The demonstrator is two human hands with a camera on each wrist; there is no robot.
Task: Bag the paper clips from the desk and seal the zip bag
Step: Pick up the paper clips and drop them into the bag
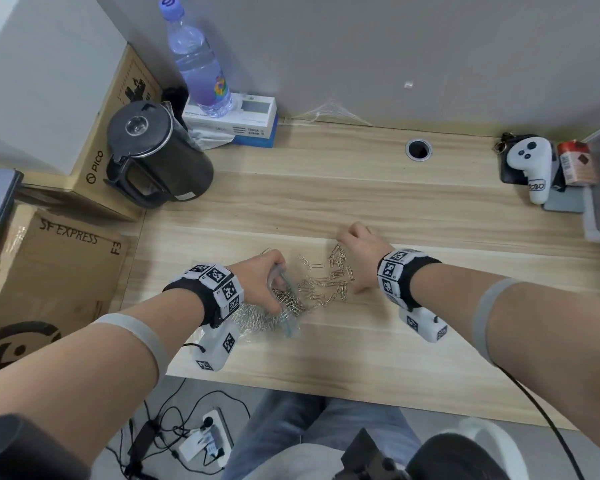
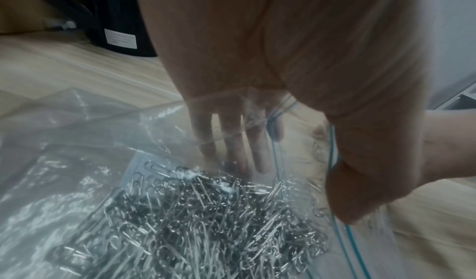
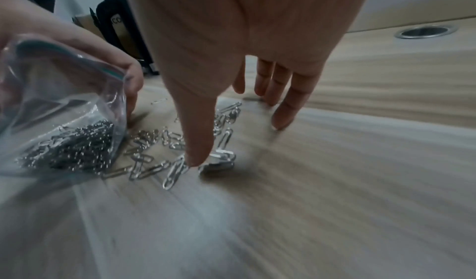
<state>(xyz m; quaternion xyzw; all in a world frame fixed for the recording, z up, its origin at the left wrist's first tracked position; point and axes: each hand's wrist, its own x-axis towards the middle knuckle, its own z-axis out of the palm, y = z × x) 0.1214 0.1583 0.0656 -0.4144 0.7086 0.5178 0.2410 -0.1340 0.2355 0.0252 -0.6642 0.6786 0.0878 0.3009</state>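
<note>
Paper clips [image 1: 329, 278] lie loose on the wooden tabletop [image 1: 378, 334], scattered between the two hands, and many more fill the clear zip bag [image 1: 257, 318] at the left. Around them stand a black kettle [image 1: 156, 154] at the far left, a water bottle [image 1: 201, 64] on a white and blue box [image 1: 246, 123] beside it, a round cable hole [image 1: 418, 149] near the back edge, and a white controller [image 1: 532, 164] far to the right; all are well apart from the clips. Cardboard boxes [image 1: 49, 268] border the left edge. The near and right stretches of the tabletop are bare wood up to the front edge.

The left hand [image 1: 262, 278] grips the bag's mouth, fingers curled round the blue-lined rim and holding it open towards the loose clips, which lie just beside the opening. The right hand [image 1: 359, 254] is spread, palm down, fingers straight and fingertips on the wood beyond the scatter, thumb [image 3: 198, 132] touching the nearest clips.
</note>
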